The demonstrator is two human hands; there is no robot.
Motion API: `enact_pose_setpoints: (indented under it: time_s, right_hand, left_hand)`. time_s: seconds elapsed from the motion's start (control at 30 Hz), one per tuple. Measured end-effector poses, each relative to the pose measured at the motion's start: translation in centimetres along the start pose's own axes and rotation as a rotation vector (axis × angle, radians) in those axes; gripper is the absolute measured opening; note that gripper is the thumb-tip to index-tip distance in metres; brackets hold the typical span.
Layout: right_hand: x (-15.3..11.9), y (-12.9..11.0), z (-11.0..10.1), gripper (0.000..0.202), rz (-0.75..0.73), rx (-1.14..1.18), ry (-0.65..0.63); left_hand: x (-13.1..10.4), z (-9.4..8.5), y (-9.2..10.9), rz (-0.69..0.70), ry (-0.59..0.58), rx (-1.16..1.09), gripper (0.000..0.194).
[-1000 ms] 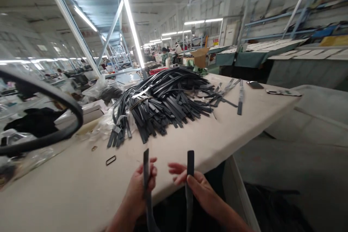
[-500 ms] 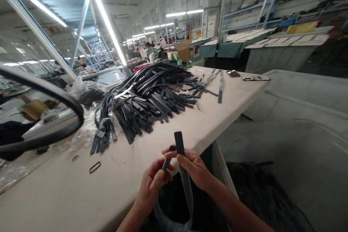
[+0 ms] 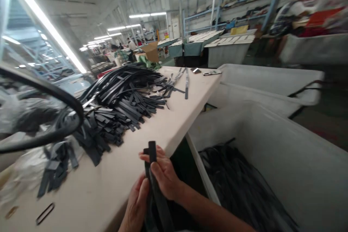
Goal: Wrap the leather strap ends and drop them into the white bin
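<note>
Both hands clamp one folded strap (image 3: 152,152): right hand (image 3: 163,174) uppermost, left hand (image 3: 137,203) below. Pile of straps (image 3: 122,98) at eleven o'clock waits on worktop (image 3: 187,105); bin (image 3: 272,159) at three o'clock holds some.

matt black leather-like strap (image 3: 152,152); smooth cream cloth-covered table (image 3: 152,130).

We see a bright hall lit by long ceiling tube lights (image 3: 40,14) that glare white at upper left. The wide lens bends straight lines near the edges. The right side and a person (image 3: 290,14) there are smeared with motion blur; shadows stay soft.
</note>
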State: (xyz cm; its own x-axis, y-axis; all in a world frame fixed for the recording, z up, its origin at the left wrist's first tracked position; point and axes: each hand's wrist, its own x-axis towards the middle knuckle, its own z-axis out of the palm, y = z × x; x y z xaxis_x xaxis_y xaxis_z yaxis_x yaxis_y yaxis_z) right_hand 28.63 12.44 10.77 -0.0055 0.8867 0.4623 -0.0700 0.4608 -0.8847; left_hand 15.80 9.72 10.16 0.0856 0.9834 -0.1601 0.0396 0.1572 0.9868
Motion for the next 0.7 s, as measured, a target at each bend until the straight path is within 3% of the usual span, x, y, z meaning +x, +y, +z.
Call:
enact_pose_setpoints:
  time_s: [0.1,0.17,0.23,0.3,0.47,0.6,0.63,0.7]
  right_hand:
    - [-0.7,0.0,-1.0,0.048,-0.031,0.010,-0.136]
    - [-1.5,0.3,-2.2,0.052,0.100,0.156,-0.186]
    - [-2.6,0.3,-3.3,0.053,0.293,0.316,-0.143]
    - [-3.6,-0.2,-4.2,0.052,0.394,0.394,0.001]
    - [-5.1,-3.4,-7.8,0.042,0.213,0.323,0.378]
    - [-6.1,-6.7,-14.3,0.029,0.067,0.150,0.741]
    - [-6.4,-7.3,-16.2,0.028,0.021,0.060,0.824]
    - [-6.6,-7.8,-20.2,0.028,-0.028,-0.108,0.845]
  left_hand:
    - [0.0,0.5,-1.0,-0.121,0.000,-0.040,0.057]
    - [0.0,0.5,-1.9,-0.255,-0.090,-0.020,0.057]
    - [0.0,0.5,-2.4,-0.307,-0.240,0.068,0.052]
    - [-0.1,0.9,-2.7,-0.250,-0.384,0.195,0.046]
    - [-0.9,3.9,-2.4,-0.013,-0.616,0.413,0.039]
    - [0.0,4.5,-2.5,0.123,-0.719,0.452,0.035]
    - [0.5,4.0,-2.7,0.154,-0.705,0.465,0.036]
    - [1.6,2.3,-3.1,0.250,-0.603,0.523,0.038]
